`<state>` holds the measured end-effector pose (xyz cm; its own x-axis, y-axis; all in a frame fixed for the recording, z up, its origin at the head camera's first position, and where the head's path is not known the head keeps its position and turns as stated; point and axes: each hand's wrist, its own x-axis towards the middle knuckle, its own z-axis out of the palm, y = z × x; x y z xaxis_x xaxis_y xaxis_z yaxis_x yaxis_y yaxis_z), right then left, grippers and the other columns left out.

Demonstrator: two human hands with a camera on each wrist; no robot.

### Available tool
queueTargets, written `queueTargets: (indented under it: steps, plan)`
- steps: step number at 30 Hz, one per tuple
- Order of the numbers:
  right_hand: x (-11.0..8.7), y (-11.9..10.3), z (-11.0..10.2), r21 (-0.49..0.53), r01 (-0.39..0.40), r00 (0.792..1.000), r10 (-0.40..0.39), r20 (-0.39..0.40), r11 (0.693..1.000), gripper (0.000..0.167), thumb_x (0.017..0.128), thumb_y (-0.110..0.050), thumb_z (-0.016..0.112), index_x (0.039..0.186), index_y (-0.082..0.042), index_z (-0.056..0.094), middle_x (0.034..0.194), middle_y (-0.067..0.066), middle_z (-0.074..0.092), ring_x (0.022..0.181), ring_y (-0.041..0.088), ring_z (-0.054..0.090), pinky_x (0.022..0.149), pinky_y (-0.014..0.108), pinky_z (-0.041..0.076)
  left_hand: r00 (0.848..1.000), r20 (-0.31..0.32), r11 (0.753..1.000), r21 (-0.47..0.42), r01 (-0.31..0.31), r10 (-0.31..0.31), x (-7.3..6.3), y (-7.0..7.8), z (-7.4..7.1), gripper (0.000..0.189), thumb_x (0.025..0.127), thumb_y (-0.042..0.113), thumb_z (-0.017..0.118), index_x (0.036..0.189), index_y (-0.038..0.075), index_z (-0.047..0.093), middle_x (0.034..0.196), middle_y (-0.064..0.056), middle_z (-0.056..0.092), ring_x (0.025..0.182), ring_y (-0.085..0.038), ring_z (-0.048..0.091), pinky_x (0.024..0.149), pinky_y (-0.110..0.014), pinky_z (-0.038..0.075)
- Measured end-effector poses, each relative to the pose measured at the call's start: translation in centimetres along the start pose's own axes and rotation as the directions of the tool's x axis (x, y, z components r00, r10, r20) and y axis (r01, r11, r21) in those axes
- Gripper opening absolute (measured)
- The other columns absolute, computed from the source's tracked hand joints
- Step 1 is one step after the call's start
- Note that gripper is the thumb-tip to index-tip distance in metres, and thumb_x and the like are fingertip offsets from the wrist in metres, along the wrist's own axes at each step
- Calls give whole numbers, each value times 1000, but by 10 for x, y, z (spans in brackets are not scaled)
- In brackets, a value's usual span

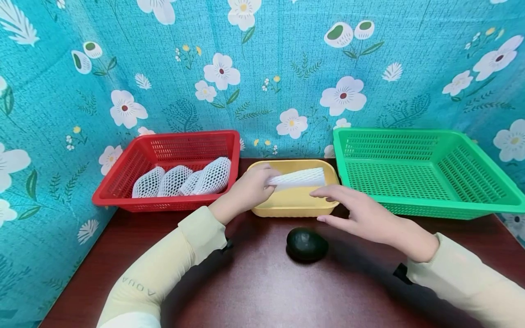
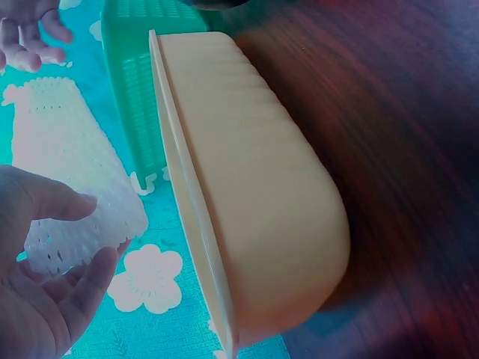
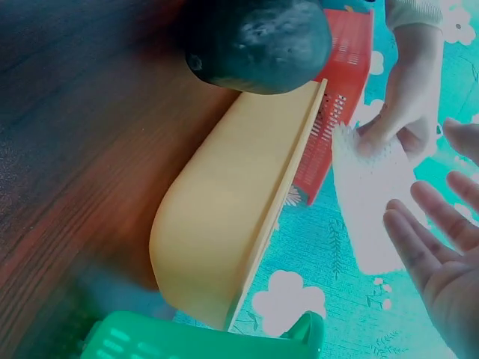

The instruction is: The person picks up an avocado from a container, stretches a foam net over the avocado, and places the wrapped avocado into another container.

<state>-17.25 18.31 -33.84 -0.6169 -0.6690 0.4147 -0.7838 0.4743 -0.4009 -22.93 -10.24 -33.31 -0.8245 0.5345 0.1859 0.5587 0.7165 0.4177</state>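
Note:
My left hand (image 1: pixel 255 186) pinches one end of a white foam net sleeve (image 1: pixel 302 177), which stretches sideways above the yellow basket (image 1: pixel 293 212). The sleeve looks flat, with no fruit visible inside. In the left wrist view, the thumb presses on the foam mesh (image 2: pixel 67 149) from one side with fingers behind it. My right hand (image 1: pixel 365 216) hovers by the sleeve's free end, fingers extended and holding nothing; the right wrist view shows its fingers (image 3: pixel 441 213) spread beside the mesh. A dark avocado (image 1: pixel 306 245) lies on the table in front of the yellow basket.
On the left, a red basket (image 1: pixel 164 201) contains several items in white foam nets (image 1: pixel 174 180). A green basket (image 1: pixel 402 177) stands at the right with nothing visible in it. All rest on a dark reddish wooden table (image 1: pixel 262 291) before a blue floral cloth (image 1: pixel 287 59).

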Motion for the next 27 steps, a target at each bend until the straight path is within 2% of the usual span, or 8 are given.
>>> queueTargets:
  steps: [2, 5, 9, 17, 19, 22, 25, 27]
  plan:
    - [0, 0, -1, 0, 53, 996, -53, -68, 999, 44, 86, -12, 83, 127, -12, 67, 120, -2, 69, 98, 12, 66, 82, 27, 55, 1000, -9, 1000, -16, 15, -15, -6, -1, -1, 30, 91, 8, 74, 121, 5, 73, 113, -9, 67, 102, -21, 60, 89, -35, 54]
    - [2, 2, -1, -12, 123, 977, -124, -175, 992, 31, 96, -31, 75, 118, -10, 71, 109, -2, 71, 88, 9, 65, 78, 17, 51, 999, -21, 999, -30, 25, -25, -14, -2, -1, 31, 91, 9, 75, 122, 5, 73, 113, -8, 66, 100, -21, 60, 86, -34, 56]
    - [5, 3, -2, -36, 173, 945, -176, -277, 984, 46, 102, -49, 57, 110, -7, 73, 101, -1, 72, 81, 10, 66, 77, 14, 50, 999, -38, 999, -31, 19, -20, -25, -2, 1, 31, 91, 8, 76, 122, 5, 74, 113, -8, 67, 99, -21, 62, 85, -33, 56]
    - [6, 1, 2, 65, 109, 949, -84, -303, 992, 48, 98, -53, 59, 107, -9, 75, 97, 0, 74, 77, 8, 70, 72, 14, 53, 995, -98, 995, -100, 23, -32, -45, 3, 6, 36, 86, 8, 82, 122, 7, 74, 113, -6, 67, 97, -19, 62, 82, -30, 57]
    - [7, -1, 4, 96, 107, 953, -75, -294, 990, 42, 97, -48, 63, 107, -9, 75, 98, 1, 74, 77, 9, 71, 70, 15, 54, 994, -109, 993, -119, 11, -24, -49, 4, 8, 35, 86, 7, 81, 121, 6, 75, 113, -6, 67, 96, -18, 62, 82, -29, 57]
    - [8, -4, 9, 145, 85, 959, -41, -281, 986, 21, 90, -21, 81, 105, -9, 73, 96, 1, 72, 76, 10, 71, 70, 16, 55, 992, -127, 990, -143, -8, -10, -52, 5, 12, 33, 87, 5, 80, 120, 6, 75, 112, -5, 67, 95, -18, 62, 84, -29, 57]
    - [11, -8, 12, 183, 37, 963, 14, -269, 982, 37, 75, 7, 87, 103, -8, 68, 95, 0, 69, 76, 10, 71, 69, 18, 57, 989, -148, 985, -168, -27, 1, -55, 6, 15, 34, 86, 2, 80, 120, 6, 75, 112, -5, 67, 95, -18, 62, 85, -29, 57]
    - [12, -9, 13, 194, -2, 963, 54, -263, 981, 43, 72, 11, 87, 103, -8, 64, 94, -1, 66, 76, 9, 71, 68, 18, 57, 987, -159, 982, -183, -40, 11, -56, 6, 16, 35, 86, 1, 80, 120, 6, 75, 111, -5, 67, 95, -18, 62, 85, -29, 57]
